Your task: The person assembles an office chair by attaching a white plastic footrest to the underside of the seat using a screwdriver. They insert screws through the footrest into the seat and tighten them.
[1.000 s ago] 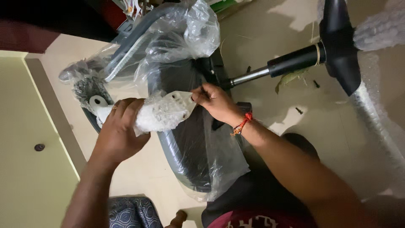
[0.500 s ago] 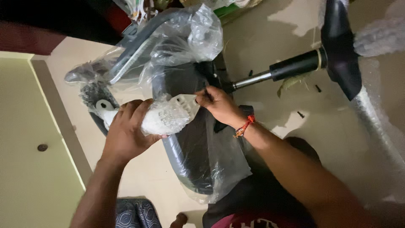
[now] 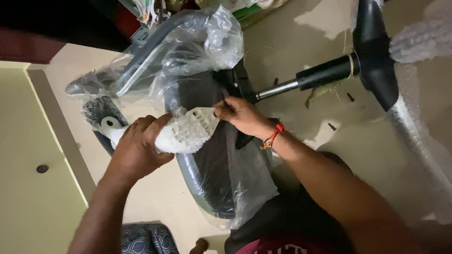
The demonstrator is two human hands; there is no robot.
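Between the two hands sits a white plastic bracket (image 3: 188,134), wrapped in thin bubble foam, and it lies on top of a dark chair seat (image 3: 207,174) that rests on the floor (image 3: 292,51). The left hand (image 3: 136,150) is closed around the left part of the bracket, fingers curled over the foam. The right hand (image 3: 242,115) is pinching something small and dark at the right end of the bracket; I cannot tell if it is a screw, a tool or a corner of the wrap.

Around the seat hangs a loose clear plastic bag (image 3: 197,47), still covering a grey armrest (image 3: 146,56) at the far side. Further right on the floor lie a black gas cylinder (image 3: 325,73) joined to a black chair base (image 3: 374,56), some bubble wrap (image 3: 419,37), and a few small dark screws (image 3: 332,126) well apart from the hands.

I think the main risk is the slippery wrap: the foam can slide under the left hand, so the bracket may turn or drop off the curved seat. The small dark piece in the right hand could also fall into the folds of the bag and be hard to find. The room is dim, which makes a wrong alignment more likely, and the loose screws could be kicked away.
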